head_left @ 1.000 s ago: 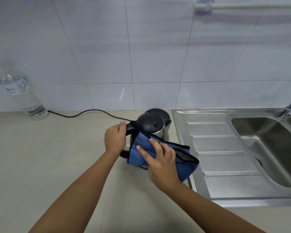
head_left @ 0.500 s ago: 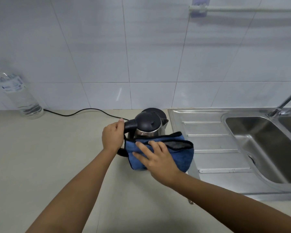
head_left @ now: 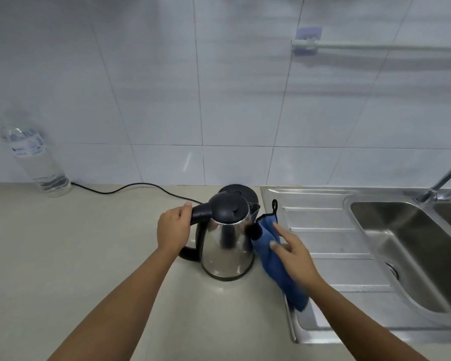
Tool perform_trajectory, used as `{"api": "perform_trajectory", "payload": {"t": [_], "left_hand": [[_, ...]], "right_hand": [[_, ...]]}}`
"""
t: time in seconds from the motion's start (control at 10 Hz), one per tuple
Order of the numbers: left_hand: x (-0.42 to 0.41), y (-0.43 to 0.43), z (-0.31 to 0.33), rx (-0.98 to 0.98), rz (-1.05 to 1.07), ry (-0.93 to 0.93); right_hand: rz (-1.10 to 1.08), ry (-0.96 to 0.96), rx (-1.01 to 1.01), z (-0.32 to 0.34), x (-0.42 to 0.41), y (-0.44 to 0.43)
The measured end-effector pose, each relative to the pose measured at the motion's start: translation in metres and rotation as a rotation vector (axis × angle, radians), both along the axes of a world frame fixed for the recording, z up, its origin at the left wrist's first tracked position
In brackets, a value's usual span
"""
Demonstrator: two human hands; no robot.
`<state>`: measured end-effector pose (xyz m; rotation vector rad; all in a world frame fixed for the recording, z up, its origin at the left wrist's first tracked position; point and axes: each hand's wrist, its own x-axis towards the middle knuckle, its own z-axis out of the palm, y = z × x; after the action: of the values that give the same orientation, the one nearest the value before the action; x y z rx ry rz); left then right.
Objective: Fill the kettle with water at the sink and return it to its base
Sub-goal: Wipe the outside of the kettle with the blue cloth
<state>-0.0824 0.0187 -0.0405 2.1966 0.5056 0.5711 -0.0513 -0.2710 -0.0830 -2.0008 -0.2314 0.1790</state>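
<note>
The kettle [head_left: 227, 246] is being held upright on the counter [head_left: 89, 256], just in front of its black base [head_left: 236, 191], which is sitting near the counter's back edge beside the sink [head_left: 323, 241]. Its black handle is being gripped by the left hand [head_left: 173, 230], fingers curled round it. A blue cloth [head_left: 268, 259] is being pressed to the kettle's right side by the right hand [head_left: 294, 252], its fingers [head_left: 279, 229] laid straight. The cloth's lower end is being draped over the sink's left rim.
</note>
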Motion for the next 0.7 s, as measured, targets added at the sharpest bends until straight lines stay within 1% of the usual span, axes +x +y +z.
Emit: {"api": "perform_trajectory", "payload": {"t": [0.1, 0.2, 0.3, 0.4, 0.5, 0.6, 0.7], "left_hand": [[-0.001, 0.002, 0.001, -0.103, 0.012, -0.006], [0.001, 0.004, 0.000, -0.136, -0.007, 0.003], [0.003, 0.006, 0.000, -0.124, -0.040, 0.022], [0.007, 0.009, 0.002, -0.255, -0.041, 0.032], [0.009, 0.011, 0.003, -0.311, -0.050, 0.035], [0.014, 0.013, 0.002, -0.353, -0.058, 0.028], [0.020, 0.018, 0.001, -0.390, -0.068, 0.022]], "right_hand": [[-0.020, 0.154, 0.247, 0.005, -0.004, 0.031], [-0.055, 0.193, 0.226, -0.005, -0.022, 0.048], [0.013, 0.094, -0.019, -0.029, -0.046, 0.050], [0.079, -0.006, -0.153, -0.043, -0.062, 0.048], [-0.087, 0.028, 0.174, -0.032, -0.035, 0.046], [-0.192, 0.187, 0.289, -0.006, 0.011, 0.048], [-0.137, 0.322, 0.278, 0.011, 0.040, 0.057]]}}
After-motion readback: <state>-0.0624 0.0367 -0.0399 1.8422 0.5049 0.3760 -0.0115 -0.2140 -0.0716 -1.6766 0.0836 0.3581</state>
